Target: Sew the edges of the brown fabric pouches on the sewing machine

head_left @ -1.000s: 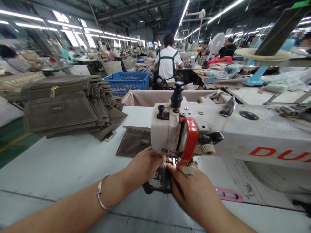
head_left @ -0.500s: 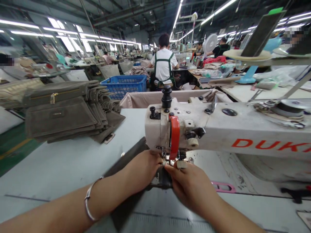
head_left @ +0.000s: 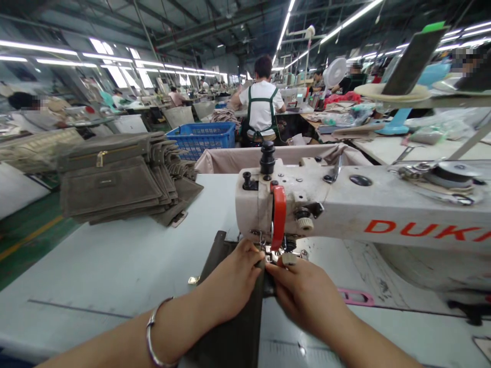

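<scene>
A dark grey-brown fabric piece (head_left: 233,342) runs under the needle area of a white sewing machine (head_left: 330,199) with an orange guard (head_left: 279,217). My left hand (head_left: 236,278) lies over the piece, its thumb and fingers pinching the fabric edge just left of the presser foot (head_left: 270,255). Close by on the right, my right hand (head_left: 310,289) is closed with its fingertips at the same edge, and a pale band sits on one finger. The fingertips nearly meet. A gold metal pull (head_left: 194,280) shows at the piece's left side.
A stack of grey-brown fabric pouches (head_left: 115,179) lies on the table (head_left: 115,266) at the left. Beyond stand a blue crate (head_left: 203,138), a pink cloth-lined bin (head_left: 218,159) and a person (head_left: 263,105). A pink plastic piece (head_left: 356,296) and scissors (head_left: 454,197) are at the right.
The fabric piece has swung from a slant to a straighter line toward me, and more of it shows. Both hands stay at the presser foot. The view has shifted slightly left.
</scene>
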Demonstrator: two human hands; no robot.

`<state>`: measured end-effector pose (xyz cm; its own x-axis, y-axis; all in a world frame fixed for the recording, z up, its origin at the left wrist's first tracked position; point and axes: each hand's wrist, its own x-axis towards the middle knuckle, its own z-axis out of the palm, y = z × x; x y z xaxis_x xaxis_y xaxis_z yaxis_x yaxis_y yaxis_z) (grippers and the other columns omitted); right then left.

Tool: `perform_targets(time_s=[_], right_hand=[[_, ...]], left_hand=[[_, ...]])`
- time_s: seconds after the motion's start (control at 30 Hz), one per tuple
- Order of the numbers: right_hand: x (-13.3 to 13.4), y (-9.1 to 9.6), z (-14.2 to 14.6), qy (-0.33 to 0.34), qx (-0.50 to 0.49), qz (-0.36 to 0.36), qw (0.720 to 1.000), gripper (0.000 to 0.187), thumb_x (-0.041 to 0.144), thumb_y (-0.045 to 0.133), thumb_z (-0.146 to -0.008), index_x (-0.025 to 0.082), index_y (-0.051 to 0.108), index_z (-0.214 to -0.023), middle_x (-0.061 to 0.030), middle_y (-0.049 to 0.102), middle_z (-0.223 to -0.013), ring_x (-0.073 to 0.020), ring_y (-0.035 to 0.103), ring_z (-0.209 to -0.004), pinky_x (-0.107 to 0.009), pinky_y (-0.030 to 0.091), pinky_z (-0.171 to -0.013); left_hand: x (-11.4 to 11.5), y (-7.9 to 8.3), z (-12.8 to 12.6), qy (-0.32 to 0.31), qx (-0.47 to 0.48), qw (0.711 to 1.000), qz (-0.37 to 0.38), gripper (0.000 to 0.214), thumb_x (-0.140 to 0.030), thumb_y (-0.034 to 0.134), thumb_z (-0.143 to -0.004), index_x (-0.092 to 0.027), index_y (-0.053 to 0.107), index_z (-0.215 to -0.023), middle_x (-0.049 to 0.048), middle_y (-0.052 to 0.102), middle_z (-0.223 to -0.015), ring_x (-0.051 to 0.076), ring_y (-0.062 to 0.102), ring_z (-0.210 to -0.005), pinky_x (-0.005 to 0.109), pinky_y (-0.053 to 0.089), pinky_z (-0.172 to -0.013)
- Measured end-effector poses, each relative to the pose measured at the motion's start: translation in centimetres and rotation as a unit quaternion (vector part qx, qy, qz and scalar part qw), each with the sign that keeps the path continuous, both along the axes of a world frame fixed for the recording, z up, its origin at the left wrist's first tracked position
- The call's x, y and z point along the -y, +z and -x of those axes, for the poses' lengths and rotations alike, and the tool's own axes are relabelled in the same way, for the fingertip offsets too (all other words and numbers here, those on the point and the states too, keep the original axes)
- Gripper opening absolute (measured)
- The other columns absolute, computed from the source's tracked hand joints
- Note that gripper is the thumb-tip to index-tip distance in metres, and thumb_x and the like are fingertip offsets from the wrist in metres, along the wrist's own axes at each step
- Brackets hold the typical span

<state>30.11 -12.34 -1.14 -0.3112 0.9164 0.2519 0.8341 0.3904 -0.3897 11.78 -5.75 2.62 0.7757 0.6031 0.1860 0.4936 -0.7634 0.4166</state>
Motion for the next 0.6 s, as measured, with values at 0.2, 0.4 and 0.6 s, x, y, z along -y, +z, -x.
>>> perform_targets(time_s=[0.2,0.4,0.6], right_hand=[[0.1,0.0,0.1,-0.015,0.001,-0.001,1.0,0.034,0.014,0.05,-0.087,0.022,0.066,-0.115,-0.0082,0.063,-0.1,-0.0236,0.061,-0.091,-0.037,0.052,-0.08],[0.1,0.5,0.8,-0.031,-0.048,0.024,0.998,0.029,0.014,0.048,-0.091,0.021,0.068,-0.111,-0.0097,0.064,-0.101,-0.0249,0.06,-0.098,-0.04,0.05,-0.086],[1.3,1.6,3.8,-0.053,-0.501,0.174,0.846,0.02,0.023,0.05,-0.093,0.021,0.059,-0.111,-0.0056,0.068,-0.095,-0.02,0.067,-0.082,-0.033,0.055,-0.072]], left_hand=[[-1.5,0.2,4.7,0.17,-0.016,0.985,0.009,0.037,-0.028,0.066,-0.083,-0.016,0.058,-0.117,0.0122,0.058,-0.118,0.031,0.056,-0.111,0.047,0.048,-0.094],[-0.9,-0.4,7.3,0.255,0.114,0.91,0.307,0.065,-0.029,0.066,-0.079,-0.018,0.036,-0.136,0.0074,0.066,-0.101,0.028,0.067,-0.089,0.045,0.053,-0.083],[1.5,-0.5,6.4,0.217,0.349,0.65,0.639,0.039,-0.021,0.06,-0.074,-0.012,0.055,-0.112,0.011,0.072,-0.096,0.029,0.071,-0.089,0.041,0.057,-0.079]])
